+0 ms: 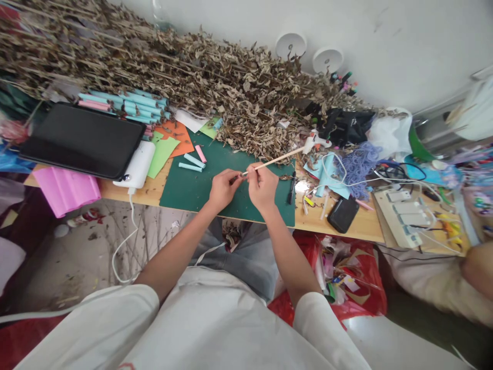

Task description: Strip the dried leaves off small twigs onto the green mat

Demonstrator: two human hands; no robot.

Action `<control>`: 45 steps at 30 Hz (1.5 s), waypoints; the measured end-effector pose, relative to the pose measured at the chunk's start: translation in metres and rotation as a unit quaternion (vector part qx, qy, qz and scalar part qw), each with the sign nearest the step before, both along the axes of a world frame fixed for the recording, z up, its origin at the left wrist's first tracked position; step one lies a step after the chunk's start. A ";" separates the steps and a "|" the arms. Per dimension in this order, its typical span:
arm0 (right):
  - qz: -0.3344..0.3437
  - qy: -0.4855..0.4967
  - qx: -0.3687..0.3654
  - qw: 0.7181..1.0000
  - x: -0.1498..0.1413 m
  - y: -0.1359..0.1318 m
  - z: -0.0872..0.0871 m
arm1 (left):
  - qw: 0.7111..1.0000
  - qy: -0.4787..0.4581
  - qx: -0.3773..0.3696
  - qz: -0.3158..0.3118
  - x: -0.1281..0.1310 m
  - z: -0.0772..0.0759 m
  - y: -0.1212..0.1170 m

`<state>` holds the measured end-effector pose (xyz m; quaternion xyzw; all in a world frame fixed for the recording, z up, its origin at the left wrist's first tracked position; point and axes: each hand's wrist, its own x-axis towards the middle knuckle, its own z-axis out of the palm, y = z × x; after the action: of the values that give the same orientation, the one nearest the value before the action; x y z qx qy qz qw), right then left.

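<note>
Both my hands meet over a dark green cutting mat at the table's front edge. My right hand is closed around a thin wooden stick that slants up and to the right. My left hand pinches the stick's near end, fingers pressed together. What sits at that tip is too small to make out. Small rolled paper tubes, teal and pink, lie on the mat to the left of my hands.
A large heap of dried leafy stems fills the back of the table. A black tablet and power bank sit left. A glue gun, purple yarn, black pen, power strip lie right. Another person's arm shows far right.
</note>
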<state>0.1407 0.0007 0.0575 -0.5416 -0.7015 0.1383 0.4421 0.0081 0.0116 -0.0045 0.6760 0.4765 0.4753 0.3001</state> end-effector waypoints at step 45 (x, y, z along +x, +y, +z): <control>-0.031 0.124 -0.037 0.991 -0.002 -0.011 -0.021 | 1.000 -0.007 0.017 -0.006 0.000 0.003 0.001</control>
<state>0.1385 -0.0099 0.0367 -0.5580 -0.6185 0.2161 0.5094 0.0079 0.0123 -0.0016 0.6807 0.4620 0.4861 0.2949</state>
